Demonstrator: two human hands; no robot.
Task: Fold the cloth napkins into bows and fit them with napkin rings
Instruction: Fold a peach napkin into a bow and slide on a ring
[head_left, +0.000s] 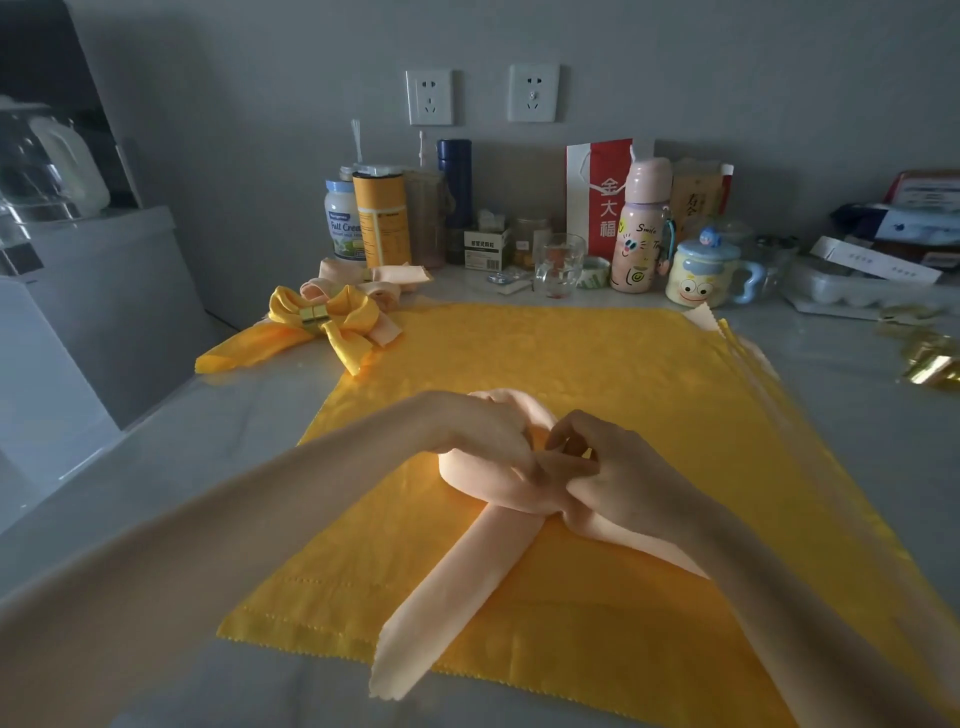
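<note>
Though dim, "Full Cream" (344, 227) beyond napkin (467, 577)

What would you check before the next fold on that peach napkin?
1. Loop formed in the peach napkin: ok.
2. The left hand and right hand both pinch the crossing: ok.
3. The front tail lies free: ok.
4. Other tail, partly under the right forearm: cannot tell.
5. The yellow napkin underneath lies flat: ok.
6. Ring ready: gold pieces at the right, too blurred to name: cannot tell.
</note>
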